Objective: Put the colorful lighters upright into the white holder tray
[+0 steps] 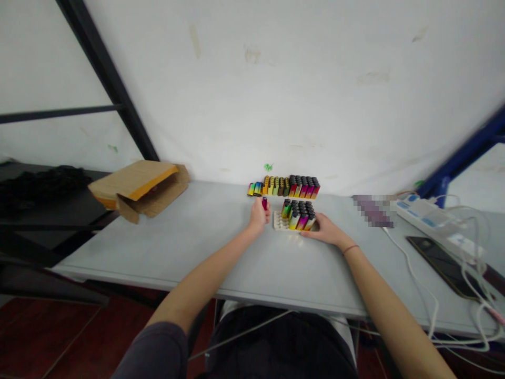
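One lighter (264, 203), probably, in left hand (258, 218)

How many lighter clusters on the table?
2: a long row of lighters along the far edge by the wall, and a shorter block of lighters on a white tray just in front. One more lighter is in the left hand.

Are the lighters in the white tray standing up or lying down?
Standing up: the multicoloured plastic lighters sit upright in the white moulded tray, dark tops pointing up, beside the right hand.
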Demonstrator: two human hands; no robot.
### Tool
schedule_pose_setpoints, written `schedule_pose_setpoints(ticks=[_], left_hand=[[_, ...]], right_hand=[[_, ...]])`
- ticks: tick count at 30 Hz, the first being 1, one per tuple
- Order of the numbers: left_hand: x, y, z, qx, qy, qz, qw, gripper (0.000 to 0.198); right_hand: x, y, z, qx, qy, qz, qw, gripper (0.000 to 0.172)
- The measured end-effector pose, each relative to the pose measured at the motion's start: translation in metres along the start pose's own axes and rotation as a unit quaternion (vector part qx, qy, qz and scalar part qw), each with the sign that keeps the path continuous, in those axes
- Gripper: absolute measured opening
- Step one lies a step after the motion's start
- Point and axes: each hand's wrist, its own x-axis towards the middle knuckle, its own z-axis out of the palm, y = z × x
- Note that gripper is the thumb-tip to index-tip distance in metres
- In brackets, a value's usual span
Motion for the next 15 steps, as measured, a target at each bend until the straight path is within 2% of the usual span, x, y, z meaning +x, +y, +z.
schedule_pose_setpoints(ticks=[7,15], left_hand=[[0.0023,-0.0009,-0.0035,0.002,-0.008,-0.012,1.000,0.052],[0.0001,0.0015,-0.0027,-0.003,0.004,-0.006,1.000,0.042]], right_hand=[[0.0000,0.0012,0.0007,0.002,-0.002,-0.008,1.000,0.065],[0.0001,-0.0011,0.0000,0.010,-0.002,0.000,1.000,0.063]])
